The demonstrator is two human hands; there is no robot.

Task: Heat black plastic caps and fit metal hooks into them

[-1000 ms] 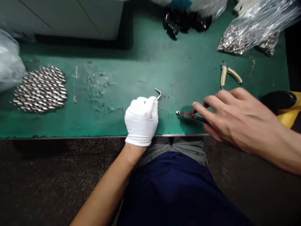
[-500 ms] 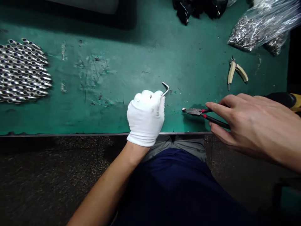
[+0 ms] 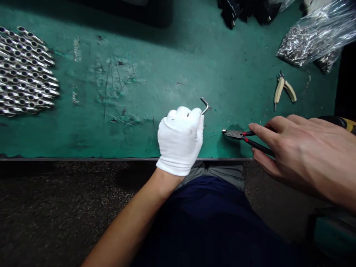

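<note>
My left hand [image 3: 180,137], in a white glove, is closed around a bent hex key [image 3: 205,105]; its short silver arm sticks out past the thumb side. My bare right hand [image 3: 294,144] grips pliers [image 3: 235,134] with black and red handles, the jaws pointing left. A small shiny metal piece [image 3: 224,131] sits at the tip of the jaws. The pliers are held above the green work surface [image 3: 167,74] near its front edge, casting a shadow there. Part of the handles is hidden under my right hand.
Many silver metal tubes [image 3: 26,74] lie in rows at the left. Cream-handled pliers [image 3: 284,89] rest at the right, below a clear bag of small metal parts [image 3: 300,44]. Black pieces [image 3: 244,11] lie at the back. A yellow and black tool [image 3: 340,122] shows behind my right hand.
The view has shifted a little, so both hands and the bench things sit at slightly different places. Both grips look the same; the metal piece in the jaws appears slightly turned.
</note>
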